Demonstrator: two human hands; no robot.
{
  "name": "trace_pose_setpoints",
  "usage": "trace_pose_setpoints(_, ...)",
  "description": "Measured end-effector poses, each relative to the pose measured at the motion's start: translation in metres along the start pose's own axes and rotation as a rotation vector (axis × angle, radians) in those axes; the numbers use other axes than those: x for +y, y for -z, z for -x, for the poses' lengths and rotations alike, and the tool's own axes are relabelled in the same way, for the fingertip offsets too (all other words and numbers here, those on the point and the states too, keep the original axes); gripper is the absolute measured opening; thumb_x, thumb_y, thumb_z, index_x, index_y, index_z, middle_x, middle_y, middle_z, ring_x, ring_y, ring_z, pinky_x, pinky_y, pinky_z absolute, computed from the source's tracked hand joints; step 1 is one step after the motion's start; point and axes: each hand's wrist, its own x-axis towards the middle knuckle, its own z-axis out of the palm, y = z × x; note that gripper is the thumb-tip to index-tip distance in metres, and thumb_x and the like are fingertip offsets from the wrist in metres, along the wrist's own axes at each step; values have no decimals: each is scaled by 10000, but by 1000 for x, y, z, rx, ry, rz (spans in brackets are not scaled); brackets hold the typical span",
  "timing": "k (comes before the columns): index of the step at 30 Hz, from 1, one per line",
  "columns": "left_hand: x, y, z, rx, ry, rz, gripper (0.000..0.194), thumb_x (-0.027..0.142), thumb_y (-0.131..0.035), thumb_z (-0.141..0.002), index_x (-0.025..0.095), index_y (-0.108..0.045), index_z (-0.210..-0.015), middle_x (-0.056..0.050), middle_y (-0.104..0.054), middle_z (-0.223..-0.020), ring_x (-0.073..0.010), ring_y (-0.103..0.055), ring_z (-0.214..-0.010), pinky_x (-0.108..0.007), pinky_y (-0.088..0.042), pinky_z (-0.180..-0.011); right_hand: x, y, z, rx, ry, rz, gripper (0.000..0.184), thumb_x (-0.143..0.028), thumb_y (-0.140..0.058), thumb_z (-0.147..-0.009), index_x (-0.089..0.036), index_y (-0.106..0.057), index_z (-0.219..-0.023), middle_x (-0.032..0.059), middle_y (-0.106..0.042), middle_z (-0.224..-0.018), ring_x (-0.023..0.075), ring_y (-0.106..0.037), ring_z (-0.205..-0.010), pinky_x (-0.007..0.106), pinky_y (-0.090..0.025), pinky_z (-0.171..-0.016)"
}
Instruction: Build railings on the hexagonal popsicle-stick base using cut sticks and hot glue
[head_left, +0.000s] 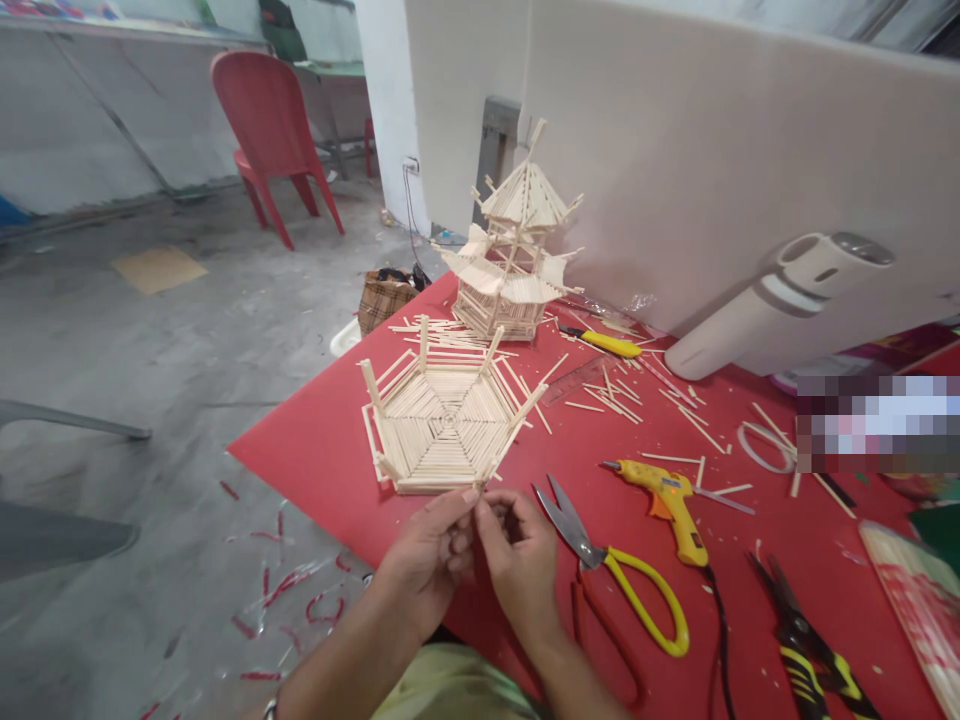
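A six-sided base of pale wooden sticks [427,420] lies on the red table, with short posts standing at its corners and low rails along its sides. At its near right corner, my left hand [435,545] and my right hand [517,550] meet with thumbs and fingertips pinched together. Whatever is between the fingers is too small and too covered to make out, and I cannot tell whether they touch the base. Just right of my right hand lie large scissors [585,545] with yellow handles. A yellow glue gun [667,495] rests farther right.
A pagoda of sticks [517,250] stands at the back corner. Loose sticks [615,395], a yellow cutter [611,344], dark pliers [802,630] and a white tumbler [772,305] are on the table [315,440]. A red chair [270,130] is on the floor.
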Motion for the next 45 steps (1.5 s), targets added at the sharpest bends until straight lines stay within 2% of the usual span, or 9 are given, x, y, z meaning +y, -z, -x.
trace_pose_setpoints(11, -1, 2, -2, 26, 35, 27, 291, 286, -712, -729, 150, -512, -567, 69, -406, -430, -28, -313, -346, -145, -229, -336, 4, 0, 1, 8, -5, 7, 173, -357, -623, -893, -192, -654, -854, 4, -686, -716, 118, -625, -607, 195, -490, -555)
trace_pose_setpoints(27, -1, 0, -1, 18, -20, 37, 314, 276, -798, -670, 147, -520, -601, 87, -400, -460, -18, -301, -369, -133, -219, -345, 4, 0, 2, 12, -2, 15, 174, -362, -618, -896, -194, -655, -869, 8, -693, -731, 120, -635, -621, 194, -498, -562)
trace_pose_setpoints(36, 1, 0, -2, 30, 47, 55, 266, 255, -664, -776, 143, -530, -576, 58, -414, -449, -35, -307, -355, -154, -233, -341, 6, -1, 2, 15, -15, 13, 177, -365, -627, -893, -195, -661, -860, 12, -696, -734, 123, -637, -632, 196, -502, -575)
trace_pose_setpoints(45, 0, 1, -1, 15, 4, 32, 280, 282, -749, -700, 161, -513, -611, 71, -423, -463, -36, -311, -367, -154, -222, -357, 5, -1, 1, 7, -6, 7, 175, -359, -617, -898, -192, -652, -858, 8, -685, -716, 126, -637, -634, 204, -505, -585)
